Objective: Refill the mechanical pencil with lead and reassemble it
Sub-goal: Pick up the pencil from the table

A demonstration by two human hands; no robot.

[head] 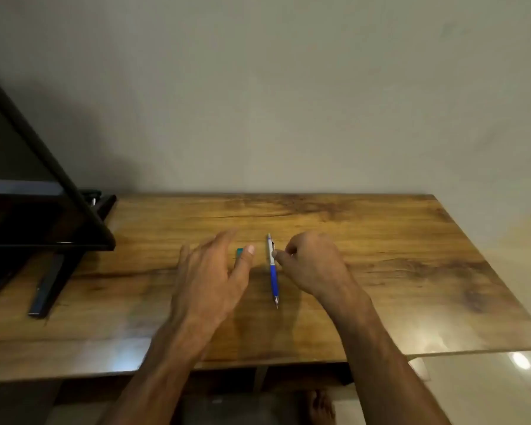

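A mechanical pencil [273, 271] with a blue grip and a white upper barrel lies on the wooden table [380, 271], metal tip pointing toward me. My right hand [313, 265] rests just right of it with the fingers curled in. Its thumb tip touches the white barrel near the clip, and nothing sits between the fingers. My left hand [212, 277] hovers left of the pencil, fingers spread and slightly blurred. It partly covers a small teal lead case [239, 251], of which only one corner shows beside the thumb.
A black monitor [28, 194] on a black stand [48, 289] fills the table's left end. The table's back edge meets a plain wall. Its right edge drops to a glossy tiled floor [503, 394]. A bare foot [321, 406] shows under the front edge.
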